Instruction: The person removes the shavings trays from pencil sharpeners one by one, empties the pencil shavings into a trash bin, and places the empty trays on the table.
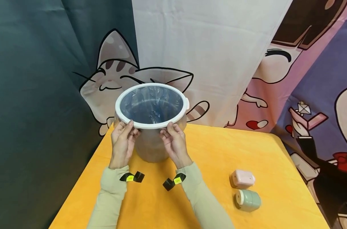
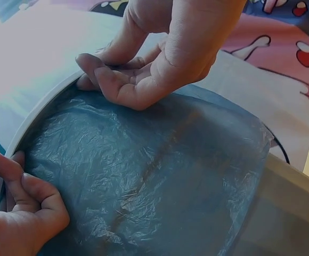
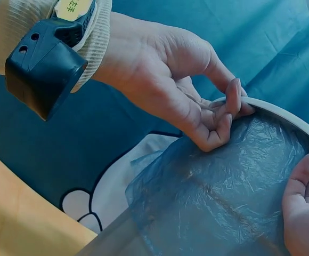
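Note:
A clear-walled trash can (image 1: 152, 146) with a white rim (image 1: 150, 126) stands on the yellow table, lined with a thin translucent blue bag (image 1: 150, 105). The bag (image 2: 144, 176) also hangs over the outside of the wall below the rim. At the near left of the rim, my left hand (image 1: 123, 143) pinches it, thumb on top and fingers curled beneath; the right wrist view shows this hand (image 3: 170, 85) too. My right hand (image 1: 174, 143) grips the near right side likewise. Its fingertips (image 2: 88, 66) lie against rim and bag in the left wrist view.
On the table (image 1: 207, 152) to the right lie a small pink container (image 1: 243, 179) and a small green rounded container (image 1: 248, 200), close together. Printed cartoon curtains (image 1: 213, 57) hang behind the trash can, and a dark green curtain (image 1: 39, 111) at the left.

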`<control>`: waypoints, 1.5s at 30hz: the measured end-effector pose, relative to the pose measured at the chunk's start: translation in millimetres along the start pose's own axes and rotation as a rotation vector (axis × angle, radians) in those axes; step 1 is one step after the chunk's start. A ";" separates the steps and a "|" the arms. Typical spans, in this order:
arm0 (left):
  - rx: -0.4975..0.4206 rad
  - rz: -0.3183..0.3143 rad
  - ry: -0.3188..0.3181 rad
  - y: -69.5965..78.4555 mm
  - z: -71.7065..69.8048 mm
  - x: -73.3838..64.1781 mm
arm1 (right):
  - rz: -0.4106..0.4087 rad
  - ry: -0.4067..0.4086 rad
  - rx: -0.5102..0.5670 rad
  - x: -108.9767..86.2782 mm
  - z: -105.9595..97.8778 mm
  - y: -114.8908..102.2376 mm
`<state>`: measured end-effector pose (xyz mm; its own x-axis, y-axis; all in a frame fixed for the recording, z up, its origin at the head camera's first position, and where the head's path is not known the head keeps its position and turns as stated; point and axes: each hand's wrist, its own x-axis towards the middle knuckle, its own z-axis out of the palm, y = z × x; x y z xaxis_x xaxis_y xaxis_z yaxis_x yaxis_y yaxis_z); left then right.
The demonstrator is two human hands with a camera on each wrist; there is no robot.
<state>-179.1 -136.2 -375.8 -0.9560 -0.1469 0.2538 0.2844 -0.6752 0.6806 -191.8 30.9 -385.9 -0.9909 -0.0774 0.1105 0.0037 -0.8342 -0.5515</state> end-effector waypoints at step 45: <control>-0.084 -0.168 -0.194 -71.4 70.3 -20.9 | -0.210 -0.070 0.037 -53.2 -65.1 -85.3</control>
<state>-174.4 -34.1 -381.3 -0.9554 0.1083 0.2748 0.1082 -0.7373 0.6668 -148.1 141.8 -398.5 -0.9587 0.0636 0.2772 -0.1954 -0.8555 -0.4796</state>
